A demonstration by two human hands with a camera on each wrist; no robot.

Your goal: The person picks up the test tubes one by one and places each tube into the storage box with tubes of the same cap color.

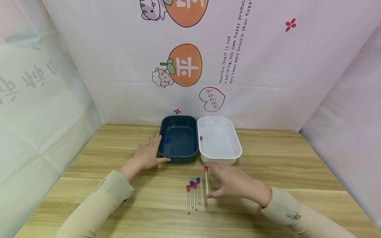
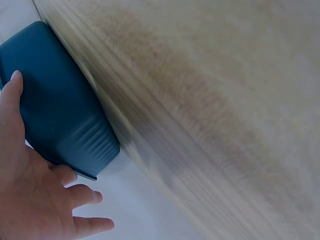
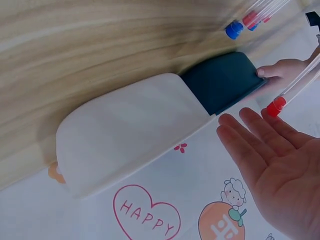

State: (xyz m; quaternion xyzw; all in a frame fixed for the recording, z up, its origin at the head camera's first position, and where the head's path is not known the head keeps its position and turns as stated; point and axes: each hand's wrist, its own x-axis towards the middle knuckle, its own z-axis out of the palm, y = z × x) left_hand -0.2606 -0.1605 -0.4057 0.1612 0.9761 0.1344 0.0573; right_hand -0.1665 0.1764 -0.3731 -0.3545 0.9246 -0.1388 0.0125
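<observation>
My right hand (image 1: 230, 180) pinches a red-capped test tube (image 1: 206, 183) lengthwise, with a finger at the cap end and the thumb near the bottom. In the right wrist view its red cap (image 3: 276, 106) meets a fingertip. My left hand (image 1: 146, 155) rests against the left side of the dark teal bin (image 1: 181, 159), fingers extended and thumb by the front rim. Two blue-capped test tubes (image 1: 167, 147) lie inside that bin. Left of my right hand, several test tubes (image 1: 192, 196) with red and blue caps lie on the table.
A white bin (image 1: 220, 159) stands beside the teal one, close to the back wall. A red cap (image 1: 201, 138) shows at its left inside; whether a tube is attached is hard to see. Printed white cloth (image 1: 256, 99) hangs behind the wooden table (image 1: 268, 165).
</observation>
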